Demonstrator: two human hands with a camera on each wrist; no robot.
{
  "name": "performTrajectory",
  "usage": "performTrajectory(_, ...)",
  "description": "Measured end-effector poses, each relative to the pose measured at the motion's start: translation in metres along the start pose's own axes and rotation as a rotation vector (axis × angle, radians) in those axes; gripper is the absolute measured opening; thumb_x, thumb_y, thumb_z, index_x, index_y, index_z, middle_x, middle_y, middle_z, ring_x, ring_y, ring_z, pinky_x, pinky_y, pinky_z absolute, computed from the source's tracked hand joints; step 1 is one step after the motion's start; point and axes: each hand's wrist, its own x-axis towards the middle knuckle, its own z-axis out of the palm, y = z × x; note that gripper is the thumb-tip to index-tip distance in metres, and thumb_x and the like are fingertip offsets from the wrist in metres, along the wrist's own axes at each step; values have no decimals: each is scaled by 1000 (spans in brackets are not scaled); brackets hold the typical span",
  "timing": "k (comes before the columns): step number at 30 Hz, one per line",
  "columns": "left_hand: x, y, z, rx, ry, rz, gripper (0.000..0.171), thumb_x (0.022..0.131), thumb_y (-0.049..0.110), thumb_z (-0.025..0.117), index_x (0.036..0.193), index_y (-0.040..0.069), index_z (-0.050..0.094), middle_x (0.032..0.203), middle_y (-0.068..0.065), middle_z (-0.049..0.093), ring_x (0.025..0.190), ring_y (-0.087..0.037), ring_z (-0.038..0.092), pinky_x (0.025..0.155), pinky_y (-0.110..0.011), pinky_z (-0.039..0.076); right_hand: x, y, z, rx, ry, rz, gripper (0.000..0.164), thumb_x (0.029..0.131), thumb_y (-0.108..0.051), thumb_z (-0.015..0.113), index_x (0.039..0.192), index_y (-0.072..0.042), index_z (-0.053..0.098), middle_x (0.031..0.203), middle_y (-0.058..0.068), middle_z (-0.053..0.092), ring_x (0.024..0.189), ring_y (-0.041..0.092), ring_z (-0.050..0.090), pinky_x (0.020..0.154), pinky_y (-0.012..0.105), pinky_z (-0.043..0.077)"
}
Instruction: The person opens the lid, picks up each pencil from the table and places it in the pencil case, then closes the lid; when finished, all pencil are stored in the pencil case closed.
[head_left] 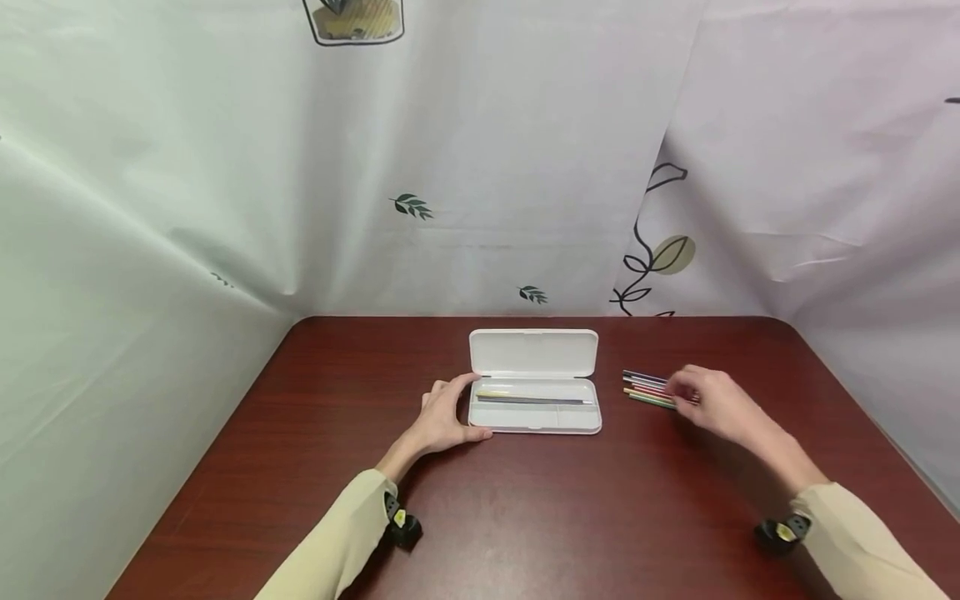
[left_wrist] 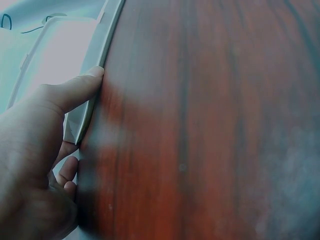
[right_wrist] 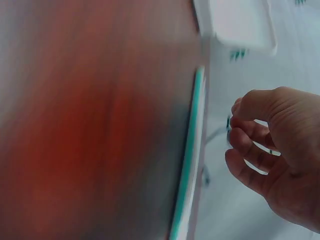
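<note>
A white pencil case (head_left: 536, 419) lies on the table with its lid (head_left: 534, 353) raised at the back. Inside it are a yellow pencil (head_left: 491, 393) and a dark pencil (head_left: 536, 401). My left hand (head_left: 444, 421) grips the case's left end, thumb at the front edge and fingers around the back corner; the left wrist view shows the thumb (left_wrist: 82, 89) on the rim. To the right, several colored pencils (head_left: 647, 389) lie side by side. Over their right ends hovers my right hand (head_left: 708, 402), fingers loosely bent, with nothing visible between thumb and fingertips (right_wrist: 237, 105).
The reddish-brown table (head_left: 525, 517) has rounded far corners. Pale hanging cloth (head_left: 480, 167) with leaf prints surrounds its back and sides. In the right wrist view, a green pencil (right_wrist: 187, 155) shows near the table's edge line.
</note>
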Motion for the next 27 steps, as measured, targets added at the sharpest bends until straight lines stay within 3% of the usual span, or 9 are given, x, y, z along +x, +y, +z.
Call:
performTrajectory(6,-1,1,-3,-4,-6,-3,91,67,36,91,144,12,49,131,-7,60,111,-27,46,89,-48,30,-40,22,-19,-81,-25,88,28,65,10,80,82,-10,68,81,-7,59,67,6,47,56,32,42)
performTrajectory(11,-1,0,-2,4,0,-2,91,67,36,92,144,12,49,131,-6,60,109,-26,46,89,-47,31,-59,30,-25,-106,-61,165,29,65,9,81,81,-11,67,81,-7,57,67,6,45,56,32,41)
performTrajectory(18,0,0,-1,3,-2,-7,91,67,36,92,144,12,49,130,-7,60,110,-26,46,88,-47,31,-68,33,-25,-112,-107,216,26,68,7,81,84,-9,67,81,-6,56,67,8,47,58,34,42)
performTrajectory(27,-1,2,-2,4,-7,-7,91,67,36,92,144,12,49,130,-7,60,112,-27,46,89,-47,31,-67,34,-24,-117,-129,202,25,69,8,79,84,-9,67,80,-7,55,66,6,45,56,32,42)
